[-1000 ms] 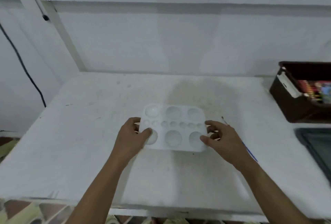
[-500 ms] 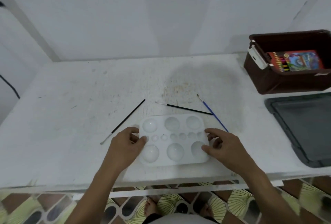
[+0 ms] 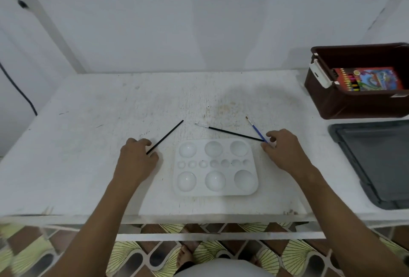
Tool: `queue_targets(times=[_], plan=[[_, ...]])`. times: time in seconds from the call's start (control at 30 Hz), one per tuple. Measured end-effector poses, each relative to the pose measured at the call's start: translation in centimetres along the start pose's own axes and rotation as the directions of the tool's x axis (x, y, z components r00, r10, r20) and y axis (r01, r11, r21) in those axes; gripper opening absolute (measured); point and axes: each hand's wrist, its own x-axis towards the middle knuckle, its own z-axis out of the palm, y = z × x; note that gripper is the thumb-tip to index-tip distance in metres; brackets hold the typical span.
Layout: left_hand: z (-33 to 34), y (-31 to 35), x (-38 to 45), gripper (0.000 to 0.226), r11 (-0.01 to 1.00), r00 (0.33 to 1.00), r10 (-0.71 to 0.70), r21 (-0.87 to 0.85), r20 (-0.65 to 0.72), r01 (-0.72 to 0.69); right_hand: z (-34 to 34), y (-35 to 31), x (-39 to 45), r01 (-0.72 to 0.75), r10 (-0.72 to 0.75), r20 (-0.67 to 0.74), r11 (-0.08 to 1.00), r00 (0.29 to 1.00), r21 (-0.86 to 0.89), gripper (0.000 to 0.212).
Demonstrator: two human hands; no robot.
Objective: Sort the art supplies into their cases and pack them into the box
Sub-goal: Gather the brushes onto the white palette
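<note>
Brown box [image 3: 345, 104] – grey lid [image 3: 376, 166] – cut off right.

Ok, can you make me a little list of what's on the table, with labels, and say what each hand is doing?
table: white scuffed tabletop
middle: white plastic paint palette with round wells
left hand: grip on a thin black brush
right hand: fingertips at the ends of a blue-handled brush and a long black brush
far right: dark brown plastic box holding a colourful crayon pack
near right: grey flat lid

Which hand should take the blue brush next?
Right. The right hand already has its fingertips at the blue brush handle; the left hand is across the palette, on a black brush.
</note>
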Motion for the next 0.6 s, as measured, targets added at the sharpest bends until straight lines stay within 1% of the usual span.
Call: queue_targets(times=[0.03,0.07,0.1,0.13,0.17,0.27,0.33,0.4,0.5,0.6], plan=[[0.0,-0.2,0.3,0.043,1.000,1.000,-0.008,0.026,0.021,0.008,0.0,0.0,0.7,-0.012,0.013,0.014,1.000,1.000,-0.022,0.033],[0.0,-0.4,0.4,0.041,0.999,0.999,-0.003,0.040,0.035,0.002,0.0,-0.1,1.3,-0.021,0.022,0.017,0.999,1.000,-0.042,0.023],[0.1,-0.5,0.6,0.037,0.999,0.999,0.013,0.045,0.036,-0.015,-0.1,-0.3,1.8,-0.026,0.026,0.012,0.998,1.000,-0.053,0.022],[0.1,-0.6,0.7,0.032,0.998,0.999,0.035,0.048,0.024,-0.036,0.0,-0.4,2.4,-0.031,0.031,0.007,0.998,0.999,-0.055,0.031],[0.1,-0.6,0.7,0.029,0.997,0.999,0.053,0.053,0.006,-0.053,-0.1,-0.5,2.9,-0.040,0.041,0.015,0.997,0.999,-0.060,0.035],[0.2,-0.4,0.7,0.027,0.996,0.997,0.073,0.050,-0.031,-0.072,-0.3,-1.3,4.1,-0.049,0.055,0.066,0.995,0.996,-0.084,0.026],[0.2,-0.2,0.7,0.027,0.995,0.996,0.085,0.053,-0.041,-0.083,-0.3,-1.7,4.7,-0.021,0.032,0.103,0.993,0.994,-0.112,0.020],[0.3,-0.2,0.9,0.027,0.994,0.994,0.096,0.049,-0.047,-0.093,-0.4,-2.2,5.2,-0.004,0.022,0.132,0.991,0.991,-0.137,0.019],[0.4,-0.5,1.2,0.028,0.992,0.991,0.122,0.041,-0.056,-0.120,-0.5,-3.1,5.9,0.054,-0.038,0.129,0.990,0.991,-0.127,0.020],[0.3,-0.4,1.5,0.027,0.988,0.987,0.151,0.041,-0.058,-0.149,-0.3,-4.7,6.6,0.178,-0.165,0.139,0.980,0.976,-0.085,0.019]])
